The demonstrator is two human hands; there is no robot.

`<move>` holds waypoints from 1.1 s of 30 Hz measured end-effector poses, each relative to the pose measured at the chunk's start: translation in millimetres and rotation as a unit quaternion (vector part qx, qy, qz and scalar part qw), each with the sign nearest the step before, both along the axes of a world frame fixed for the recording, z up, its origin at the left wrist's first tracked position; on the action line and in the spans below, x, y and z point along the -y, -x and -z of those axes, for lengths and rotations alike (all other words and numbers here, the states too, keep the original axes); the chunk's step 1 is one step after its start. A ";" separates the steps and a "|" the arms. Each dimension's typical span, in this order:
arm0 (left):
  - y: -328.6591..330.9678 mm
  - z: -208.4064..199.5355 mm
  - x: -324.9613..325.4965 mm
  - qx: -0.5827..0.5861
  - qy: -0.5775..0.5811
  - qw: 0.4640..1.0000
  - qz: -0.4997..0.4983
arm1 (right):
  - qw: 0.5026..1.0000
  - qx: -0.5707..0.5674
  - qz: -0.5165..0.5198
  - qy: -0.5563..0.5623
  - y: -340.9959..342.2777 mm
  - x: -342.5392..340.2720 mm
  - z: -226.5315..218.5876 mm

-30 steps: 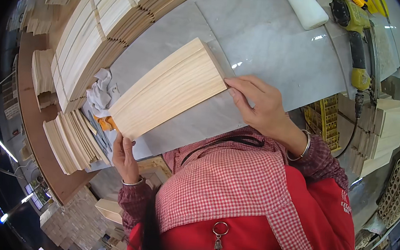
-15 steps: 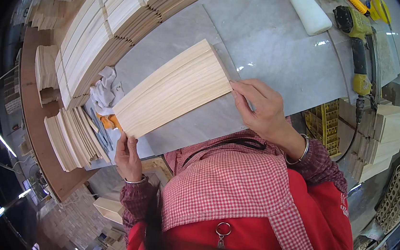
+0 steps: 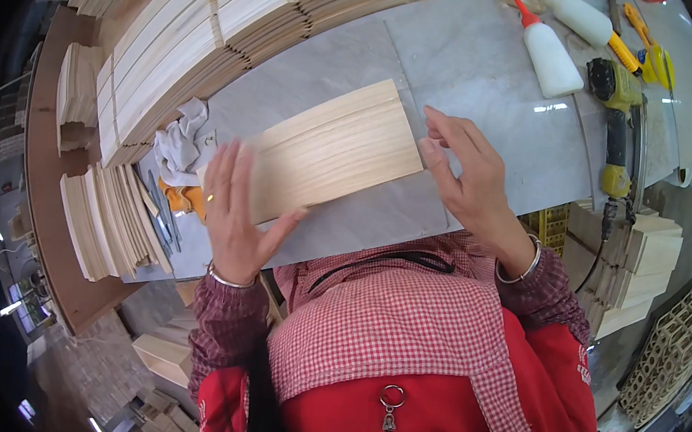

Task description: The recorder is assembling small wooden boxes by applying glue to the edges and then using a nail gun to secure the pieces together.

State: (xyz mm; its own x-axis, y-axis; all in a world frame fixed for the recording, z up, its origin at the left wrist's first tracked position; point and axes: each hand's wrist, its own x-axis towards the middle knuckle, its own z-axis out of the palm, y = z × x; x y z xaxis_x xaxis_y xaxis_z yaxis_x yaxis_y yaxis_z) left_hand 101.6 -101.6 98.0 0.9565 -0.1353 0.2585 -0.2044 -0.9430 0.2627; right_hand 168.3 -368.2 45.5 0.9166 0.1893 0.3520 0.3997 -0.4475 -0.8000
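Note:
A pale wooden board (image 3: 340,149) lies slantwise on the grey worktop, its grain running lengthwise. Over its left end is my left hand (image 3: 243,206), fingers stretched and slightly blurred, thumb held apart near the lower edge. Whether those fingers press on the wood I cannot tell. My right hand (image 3: 468,174) hovers just off the board's right end, holding nothing, with thumb and forefinger apart. A white crumpled cloth (image 3: 182,146) and an orange cloth (image 3: 183,199) lie beyond my left fingers.
Long strapped stacks of wooden boards (image 3: 179,42) line the far left. Thin wood pieces (image 3: 108,222) stand at the left edge. Glue bottles (image 3: 553,59) and a yellow-black air tool (image 3: 618,130) with a hose lie at right. A yellow crate (image 3: 551,227) sits below the table edge.
Both hands have let go of the board's ends, and it now rests flat on the worktop. My left hand has spread over its left end; my right has drawn slightly away.

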 end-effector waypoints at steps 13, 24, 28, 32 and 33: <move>-26.5 14.9 -0.6 -0.083 -0.042 0.993 0.069 | 0.995 -0.085 -0.040 -0.017 -6.2 -9.7 -1.5; -25.4 16.2 -0.7 -0.072 -0.028 0.993 0.084 | 0.994 -0.096 -0.042 -0.008 -5.0 -9.6 -3.9; -24.6 15.0 -0.3 -0.078 -0.029 0.993 0.089 | 0.994 -0.100 -0.041 -0.018 -7.8 -11.4 -4.9; -23.9 17.1 -0.5 -0.075 -0.022 0.993 0.088 | 0.996 -0.069 -0.050 -0.030 -12.7 -13.7 -4.0; -24.0 18.0 -0.5 -0.070 -0.021 0.993 0.090 | 0.997 -0.064 -0.048 -0.022 -13.3 -13.7 -3.8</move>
State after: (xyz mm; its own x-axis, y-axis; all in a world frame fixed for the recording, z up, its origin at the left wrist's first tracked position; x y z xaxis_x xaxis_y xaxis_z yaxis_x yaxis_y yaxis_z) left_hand 125.6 -101.0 80.0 0.9418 -0.3159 0.1149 -0.3354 -0.9049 0.2621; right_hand 181.6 -354.5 49.3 0.9329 0.2650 0.2439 0.3329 -0.3759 -0.8648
